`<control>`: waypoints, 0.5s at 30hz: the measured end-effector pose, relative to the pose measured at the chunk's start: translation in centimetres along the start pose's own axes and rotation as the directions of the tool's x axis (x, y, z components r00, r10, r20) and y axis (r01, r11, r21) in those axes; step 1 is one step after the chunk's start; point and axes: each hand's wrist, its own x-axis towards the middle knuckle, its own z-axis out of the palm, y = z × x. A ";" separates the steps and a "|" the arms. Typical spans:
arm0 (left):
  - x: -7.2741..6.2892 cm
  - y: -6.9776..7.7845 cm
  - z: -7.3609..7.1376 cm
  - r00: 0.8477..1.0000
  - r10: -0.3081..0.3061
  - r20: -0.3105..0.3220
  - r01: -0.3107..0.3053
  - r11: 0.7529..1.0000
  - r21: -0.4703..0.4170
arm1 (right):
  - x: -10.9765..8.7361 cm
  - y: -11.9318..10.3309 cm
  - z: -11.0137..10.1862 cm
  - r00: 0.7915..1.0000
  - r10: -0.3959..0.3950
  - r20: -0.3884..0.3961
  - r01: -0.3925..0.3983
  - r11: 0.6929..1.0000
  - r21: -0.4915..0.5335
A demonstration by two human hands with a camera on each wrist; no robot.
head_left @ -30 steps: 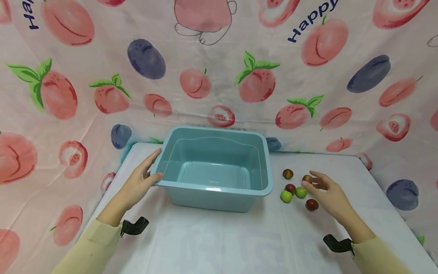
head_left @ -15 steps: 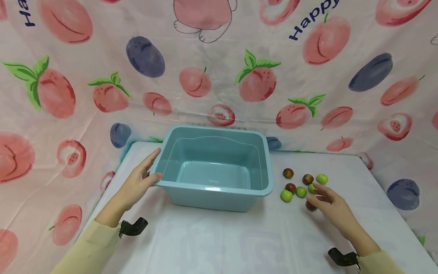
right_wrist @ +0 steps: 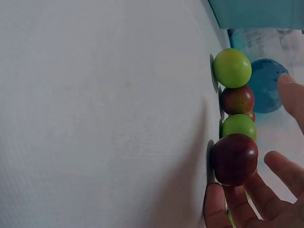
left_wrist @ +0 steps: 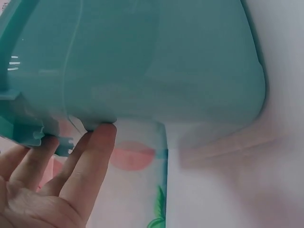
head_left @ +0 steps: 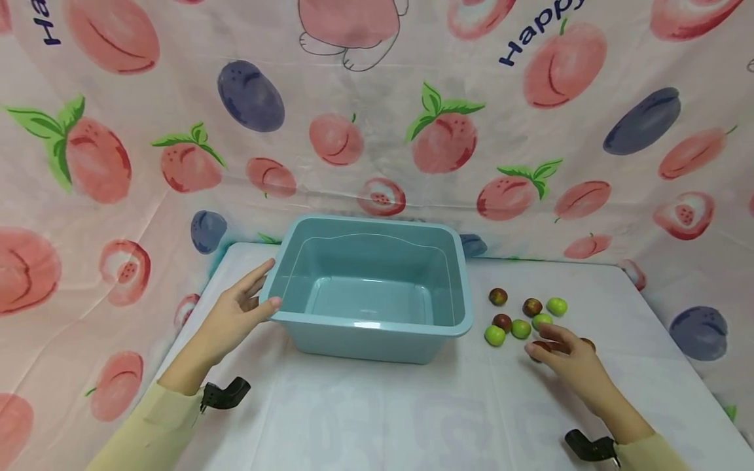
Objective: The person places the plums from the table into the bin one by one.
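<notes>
My left hand (head_left: 231,320) lies at the left end of a light blue plastic tub (head_left: 362,340), thumb on the front corner of its rim. The left wrist view has its fairly straight fingers (left_wrist: 90,171) touching the tub's outer side. On the right, my right hand (head_left: 576,367) hovers low over a dark red plum (right_wrist: 234,160). Its fingertips lie beside that plum while the thumb stands apart, with no grip visible. Around it are green plums (head_left: 521,328) and dark red plums (head_left: 502,322), several in all. One reddish plum (head_left: 588,343) is partly hidden behind the hand.
The tub stands at the back of a table with a white cloth (head_left: 377,412). A fruit-printed cloth (head_left: 377,144) hangs close behind. To the tub's right, more plums lie: a reddish one (head_left: 498,297) at the back and a green one (head_left: 557,306) farther right.
My right hand has drawn back toward me and slightly right, off the rear plums. More green plums and a reddish one have come into sight beside it. The left hand stays at the tub.
</notes>
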 end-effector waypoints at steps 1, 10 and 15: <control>0.0 0.0 0.1 1.000 0.005 -0.001 -0.005 1.000 -0.006 | 0.0 0.1 0.0 1.000 -0.001 -0.002 0.001 1.000 -0.002; 0.2 0.2 0.1 1.000 0.000 0.023 0.000 1.000 -0.013 | -0.2 0.3 0.1 1.000 0.021 -0.017 -0.022 0.998 -0.067; 0.0 1.1 -0.1 0.999 0.016 0.028 -0.019 0.994 0.106 | -0.4 0.3 0.1 0.999 0.030 -0.014 -0.031 0.996 -0.083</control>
